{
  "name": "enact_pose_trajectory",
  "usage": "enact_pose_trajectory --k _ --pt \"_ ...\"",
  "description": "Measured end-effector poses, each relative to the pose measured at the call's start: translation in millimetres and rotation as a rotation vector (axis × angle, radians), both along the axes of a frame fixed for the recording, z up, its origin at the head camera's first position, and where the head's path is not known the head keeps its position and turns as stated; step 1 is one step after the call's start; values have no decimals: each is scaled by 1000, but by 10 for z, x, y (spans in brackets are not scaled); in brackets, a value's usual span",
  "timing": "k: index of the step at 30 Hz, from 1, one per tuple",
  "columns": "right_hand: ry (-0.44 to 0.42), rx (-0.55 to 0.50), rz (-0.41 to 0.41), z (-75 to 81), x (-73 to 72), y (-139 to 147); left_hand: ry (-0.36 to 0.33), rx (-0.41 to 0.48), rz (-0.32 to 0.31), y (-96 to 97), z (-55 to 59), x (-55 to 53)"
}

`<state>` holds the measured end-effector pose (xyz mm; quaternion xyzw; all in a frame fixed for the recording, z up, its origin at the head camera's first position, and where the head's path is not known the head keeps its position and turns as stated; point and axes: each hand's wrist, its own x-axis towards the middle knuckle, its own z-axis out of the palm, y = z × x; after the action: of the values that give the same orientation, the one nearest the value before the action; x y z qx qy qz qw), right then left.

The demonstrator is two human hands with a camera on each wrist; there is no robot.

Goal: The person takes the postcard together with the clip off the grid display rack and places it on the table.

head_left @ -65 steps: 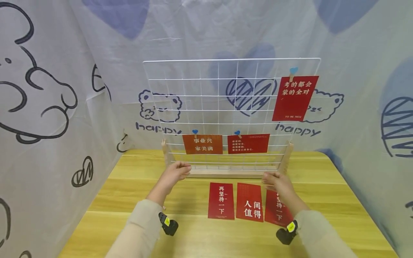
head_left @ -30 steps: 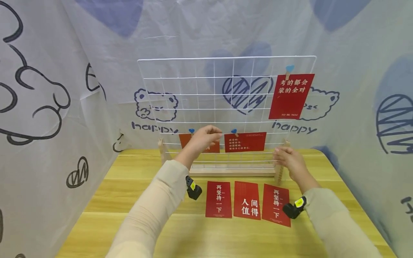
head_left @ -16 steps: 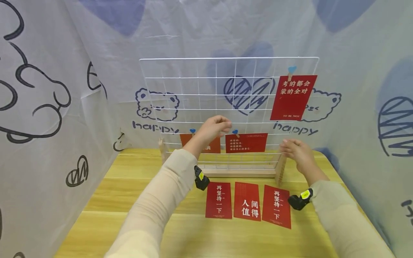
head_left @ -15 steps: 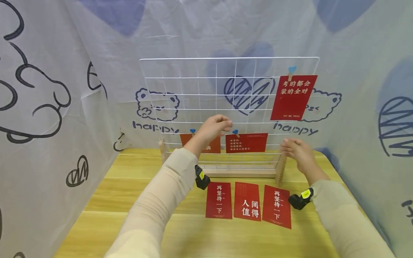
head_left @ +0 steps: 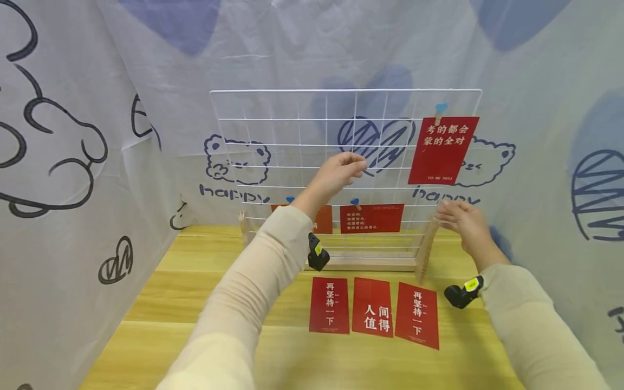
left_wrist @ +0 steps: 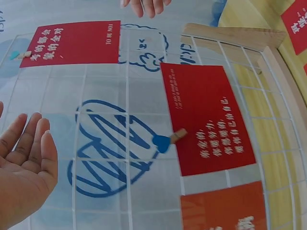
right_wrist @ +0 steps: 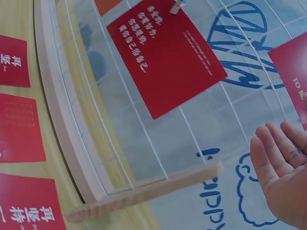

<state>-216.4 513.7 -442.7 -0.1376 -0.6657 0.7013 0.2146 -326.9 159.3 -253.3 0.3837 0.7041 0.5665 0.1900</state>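
My left hand (head_left: 338,173) hovers in front of the middle of a white wire grid (head_left: 302,168), fingers relaxed and holding nothing. On the right, my right hand (head_left: 463,225) is raised beside the grid's right wooden foot, its fingers loosely extended around nothing. Below it and to the left, a red card (head_left: 372,218) hangs sideways from a blue heart clothespin (head_left: 355,201). An orange card (left_wrist: 225,211) hangs beside that one, partly hidden by my left arm in the head view. Higher, at the upper right, another red card (head_left: 442,151) hangs upright from a light blue heart clothespin (head_left: 441,108).
Three red cards lie in a row on the wooden table (head_left: 195,281) before the grid: a left card (head_left: 329,306), a middle card (head_left: 372,307) and a right card (head_left: 417,315). A wooden base (head_left: 370,264) carries the grid. Patterned cloth (head_left: 166,65) surrounds the table.
Both hands have risen from near the table to in front of the grid. The left has moved up and right, the right up and outward. The cards have stayed in place.
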Motion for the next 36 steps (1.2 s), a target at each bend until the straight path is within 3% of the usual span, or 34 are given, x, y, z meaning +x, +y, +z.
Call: enact_pose_trajectory --k 1,3,6,9,11,15,18,19,29,31,35,36 --pt "25 -11 17 85 43 -44 8 2 -4 25 21 3" --pt "4 36 -25 158 60 -68 27 10 -16 73 65 7" --pt "-90 103 -100 362 106 -234 61 6 -33 137 140 14" --pt "-103 91 -173 306 23 -125 110 -18 -54 200 234 31" --pt "-44 35 -174 168 -67 66 141 -33 -71 245 296 45" --pt "-17 -41 -191 89 -166 269 155 -42 -104 344 384 83" --pt "-47 -2 -219 76 -211 349 156 -33 -98 399 418 109" --pt "-46 18 -253 4 -253 418 158 -27 -94 412 426 117" --pt "9 -11 -264 328 -168 88 176 10 -42 590 472 146" --pt "-67 7 -289 513 -115 -101 161 12 -43 630 493 160" --pt "-131 31 -328 816 7 -490 155 4 -39 669 538 219" --pt "-134 27 -331 770 -29 -433 163 2 -41 684 538 223"
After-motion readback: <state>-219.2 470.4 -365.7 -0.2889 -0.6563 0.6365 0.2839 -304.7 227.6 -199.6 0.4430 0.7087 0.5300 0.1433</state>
